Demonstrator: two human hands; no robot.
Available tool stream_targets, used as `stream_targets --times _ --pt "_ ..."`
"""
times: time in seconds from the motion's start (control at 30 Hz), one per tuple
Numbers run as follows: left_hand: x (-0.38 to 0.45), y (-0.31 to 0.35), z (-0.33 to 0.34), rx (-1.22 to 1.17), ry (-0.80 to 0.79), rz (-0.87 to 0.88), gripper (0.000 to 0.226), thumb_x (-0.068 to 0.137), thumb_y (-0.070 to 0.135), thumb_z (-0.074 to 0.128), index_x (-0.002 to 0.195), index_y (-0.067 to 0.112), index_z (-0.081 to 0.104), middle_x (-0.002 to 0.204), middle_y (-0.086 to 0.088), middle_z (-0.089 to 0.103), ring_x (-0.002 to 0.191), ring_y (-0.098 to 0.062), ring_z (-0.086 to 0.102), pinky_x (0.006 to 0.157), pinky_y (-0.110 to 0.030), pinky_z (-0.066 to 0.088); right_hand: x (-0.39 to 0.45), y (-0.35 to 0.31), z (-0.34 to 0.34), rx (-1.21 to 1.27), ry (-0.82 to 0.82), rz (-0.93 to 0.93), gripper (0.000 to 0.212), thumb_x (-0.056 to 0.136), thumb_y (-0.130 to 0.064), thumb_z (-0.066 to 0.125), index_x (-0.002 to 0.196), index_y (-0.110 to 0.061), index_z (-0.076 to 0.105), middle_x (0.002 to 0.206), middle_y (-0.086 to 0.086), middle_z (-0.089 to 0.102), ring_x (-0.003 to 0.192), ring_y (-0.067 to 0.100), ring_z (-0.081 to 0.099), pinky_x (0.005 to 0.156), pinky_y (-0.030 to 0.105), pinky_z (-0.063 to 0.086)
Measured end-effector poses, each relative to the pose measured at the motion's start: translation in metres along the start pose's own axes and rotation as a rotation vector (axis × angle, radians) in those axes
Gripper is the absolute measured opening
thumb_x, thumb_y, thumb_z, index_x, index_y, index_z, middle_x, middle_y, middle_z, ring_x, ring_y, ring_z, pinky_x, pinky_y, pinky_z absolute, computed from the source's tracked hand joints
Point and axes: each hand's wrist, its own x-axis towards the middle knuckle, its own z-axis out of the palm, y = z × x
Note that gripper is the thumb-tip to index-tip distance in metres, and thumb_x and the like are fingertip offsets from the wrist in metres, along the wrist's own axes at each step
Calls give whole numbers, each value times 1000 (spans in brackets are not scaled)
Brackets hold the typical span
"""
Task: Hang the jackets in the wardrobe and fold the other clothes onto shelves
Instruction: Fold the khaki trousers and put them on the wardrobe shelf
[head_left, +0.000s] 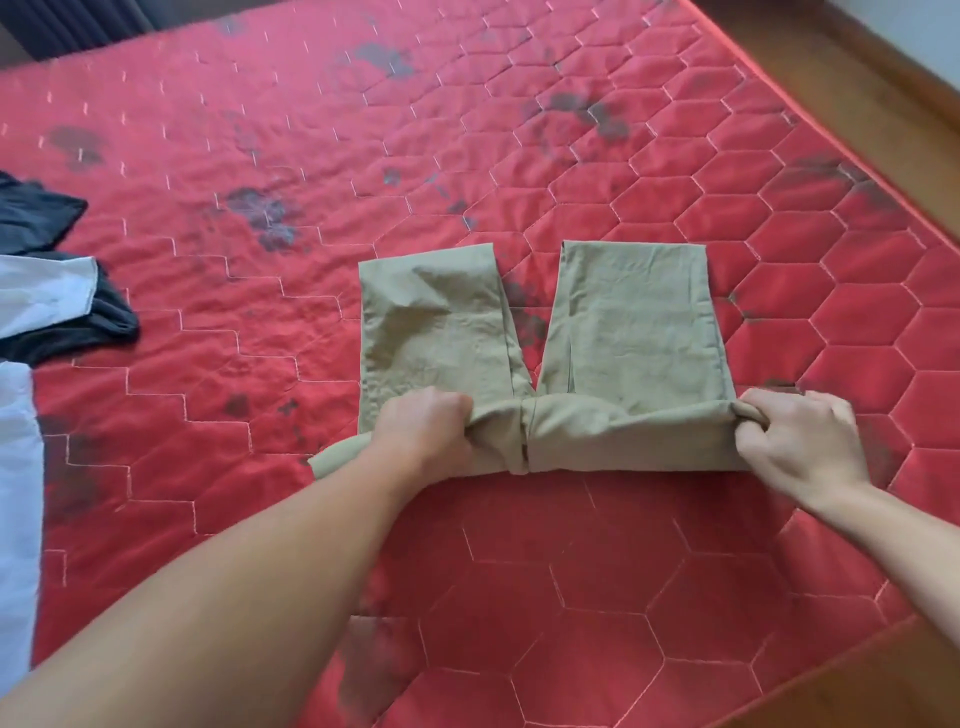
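Observation:
Khaki trousers (628, 332) lie on the red quilted mattress (260, 322), their two legs folded short and pointing away from me. The near part is rolled into a thick band across the front. My left hand (423, 434) grips that roll left of its middle seam. My right hand (800, 441) pinches the roll's right end. A bit of the fabric sticks out to the left under my left forearm.
At the left edge lies a heap of other clothes: a dark garment (36, 218), a white garment (44, 296) over dark cloth, and pale blue fabric (15, 493). Wooden floor (852, 67) runs along the mattress's right side and near corner.

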Motion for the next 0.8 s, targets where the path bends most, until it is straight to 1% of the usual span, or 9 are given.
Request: stream_targets --times 0.03,0.1,0.23,0.3,0.4,0.47,0.53,0.63,0.8 --pt "8 -2 -7 34 21 -15 21 81 39 58 89 20 61 100 -8 67 94 -33 64 70 -32 42 12 -3 -6 -4 -8 -21 16 69 -25 36 54 -24 41 53 -11 46 67 28 53 95 44 34" --pt "30 -8 -22 83 73 -64 17 80 22 52 94 19 60 104 -11 66 97 -35 63 69 -33 38 48 -8 -13 -46 -15 -37 18 69 -28 35 55 -20 45 53 -8 48 62 26 46 92 41 32" --pt "81 -21 -29 116 191 -94 9 83 18 48 89 21 54 103 -7 68 99 -30 61 78 -37 33 121 -18 -1 -147 -16 -51 22 68 -29 38 69 -18 57 72 4 67 77 27 62 97 41 27" --pt "108 -26 -26 68 259 -155 18 86 16 47 99 23 57 109 -4 66 106 -27 56 89 -39 29 147 -22 9 -139 -37 -17 14 74 -22 48 80 -18 60 87 9 67 91 30 61 104 45 25" --pt "128 -18 -6 -83 350 -296 42 95 32 43 137 39 43 144 -1 43 136 -23 33 111 -48 14 157 -31 33 -52 32 -59 41 78 -12 57 118 -14 57 123 15 55 117 36 50 112 57 19" --pt "119 3 21 -107 232 -264 56 94 56 26 149 49 19 162 3 12 149 -22 6 116 -52 -1 134 -49 58 19 40 -214 49 83 -27 51 131 -19 49 140 13 47 129 35 44 112 57 18" --pt "107 26 48 -123 61 -204 67 84 69 5 148 53 -5 163 8 -10 149 -22 -14 115 -55 -11 105 -69 86 4 -73 -349 57 87 -47 39 139 -25 43 150 10 40 137 32 38 113 53 15" --pt "109 29 75 -122 13 -214 71 78 72 -6 145 52 -18 162 8 -18 147 -22 -23 114 -57 -16 94 -76 117 -55 -218 -360 67 89 -62 29 148 -31 34 158 7 29 144 30 28 115 49 9" --pt "132 -3 92 -27 48 -199 75 75 78 -12 144 50 -19 161 9 -21 147 -18 -23 115 -55 -16 116 -57 135 -148 -190 -419 76 87 -69 27 150 -27 31 158 8 28 144 28 27 116 50 15"
